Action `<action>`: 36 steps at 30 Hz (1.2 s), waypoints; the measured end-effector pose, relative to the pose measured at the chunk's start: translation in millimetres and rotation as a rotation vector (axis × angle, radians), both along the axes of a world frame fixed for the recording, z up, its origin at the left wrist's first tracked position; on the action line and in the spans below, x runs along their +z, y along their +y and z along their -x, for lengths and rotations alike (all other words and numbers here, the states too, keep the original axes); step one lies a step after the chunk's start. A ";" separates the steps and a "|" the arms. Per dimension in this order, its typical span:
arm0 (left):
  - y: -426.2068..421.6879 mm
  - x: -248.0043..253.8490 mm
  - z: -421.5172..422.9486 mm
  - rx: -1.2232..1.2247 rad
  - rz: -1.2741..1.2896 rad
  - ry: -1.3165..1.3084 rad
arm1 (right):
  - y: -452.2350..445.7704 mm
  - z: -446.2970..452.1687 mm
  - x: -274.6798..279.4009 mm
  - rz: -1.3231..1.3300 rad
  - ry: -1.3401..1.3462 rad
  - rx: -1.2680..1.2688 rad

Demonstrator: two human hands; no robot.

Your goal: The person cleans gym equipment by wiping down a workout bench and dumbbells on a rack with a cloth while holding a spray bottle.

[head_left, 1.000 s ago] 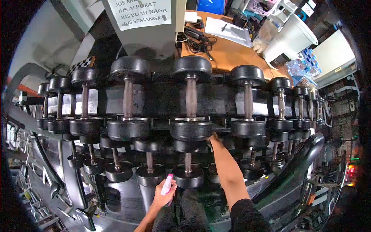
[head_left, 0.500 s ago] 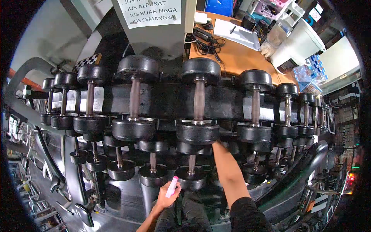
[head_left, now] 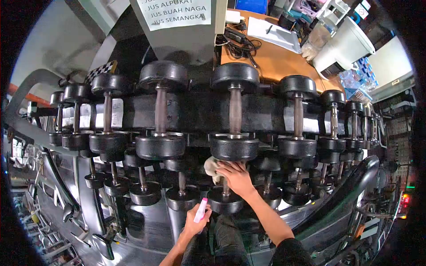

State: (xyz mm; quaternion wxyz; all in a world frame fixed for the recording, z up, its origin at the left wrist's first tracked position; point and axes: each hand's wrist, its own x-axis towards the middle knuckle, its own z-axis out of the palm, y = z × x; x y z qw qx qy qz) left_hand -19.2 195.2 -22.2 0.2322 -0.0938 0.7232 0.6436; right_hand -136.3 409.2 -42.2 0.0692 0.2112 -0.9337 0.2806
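Note:
My left hand is closed around a slim white-and-pink bottle with its bright pink end pointing up; its exact kind is unclear. Ahead of it, my right hand presses a pale cloth against the far end of a lower-row black dumbbell. That dumbbell's handle is partly covered by the hand and cloth. Directly above the cloth, an upper-row dumbbell lies with its near head overhanging my fingers.
More black dumbbells fill both tiers of the rack to either side. Behind stands an orange-brown desk with cables, paper and a white bucket. A padded bench is at right.
My right hand has come out from behind the upper dumbbell's right side and moved left; the cloth is now visible under it. My left hand stays low with the bottle. The view shifted slightly.

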 end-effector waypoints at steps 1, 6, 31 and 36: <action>-1.1 0.3 2.4 -0.015 0.000 0.025 | 9.4 -14.5 -8.6 -0.005 0.002 -0.008; -6.3 -2.7 2.0 -0.038 -0.024 -0.036 | 29.4 -113.4 -114.0 0.324 -0.719 -0.870; -54.4 7.6 -13.3 -0.073 -0.033 -0.019 | -111.3 -64.1 -148.3 2.369 -1.010 -0.827; -69.7 3.9 -11.6 -0.075 -0.045 -0.044 | -111.2 -17.5 -200.9 2.270 -0.732 -0.809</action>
